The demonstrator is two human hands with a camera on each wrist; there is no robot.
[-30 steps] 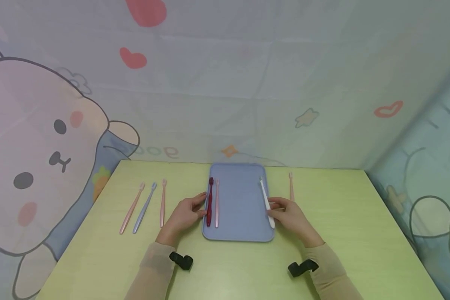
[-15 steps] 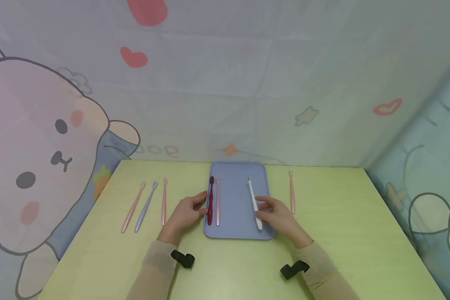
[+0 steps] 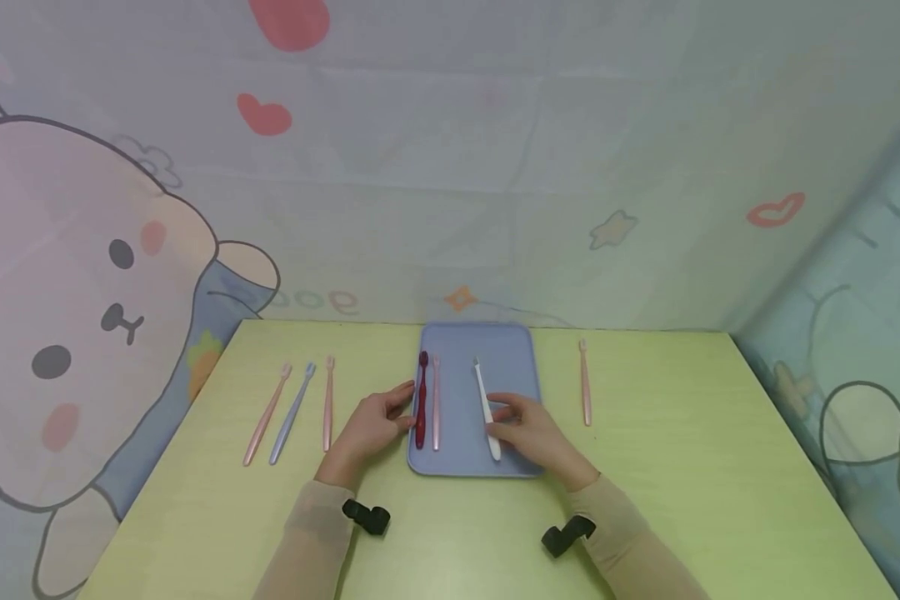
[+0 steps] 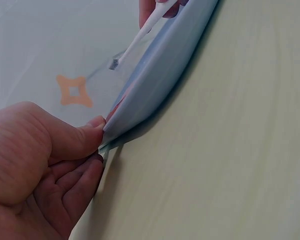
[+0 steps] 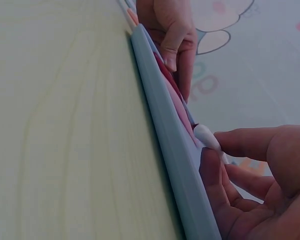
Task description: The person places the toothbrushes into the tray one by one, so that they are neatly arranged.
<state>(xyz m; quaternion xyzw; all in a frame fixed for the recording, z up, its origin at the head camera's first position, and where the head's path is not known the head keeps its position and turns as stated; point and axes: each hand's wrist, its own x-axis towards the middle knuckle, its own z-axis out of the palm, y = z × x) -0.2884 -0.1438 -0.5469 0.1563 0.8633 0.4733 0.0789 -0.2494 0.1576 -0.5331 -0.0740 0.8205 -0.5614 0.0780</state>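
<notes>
On the green surface (image 3: 645, 467) sits a blue tray (image 3: 506, 354). Right hand (image 3: 528, 433) pinches the white toothbrush (image 3: 484, 404) between thumb and fingers, its handle low over the tray's middle. Left hand (image 3: 371, 427) pinches the tray's left rim, beside the dark red toothbrush (image 3: 422, 398) and pink toothbrush (image 3: 436, 400) lying inside.

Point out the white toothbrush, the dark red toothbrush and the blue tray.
White plastic toothbrush (image 3: 482, 390), head view, mid-handle.
Dark red plastic toothbrush (image 3: 421, 404), head view, handle.
Blue rectangular plastic tray (image 3: 507, 350), head view, bare far-right floor.
</notes>
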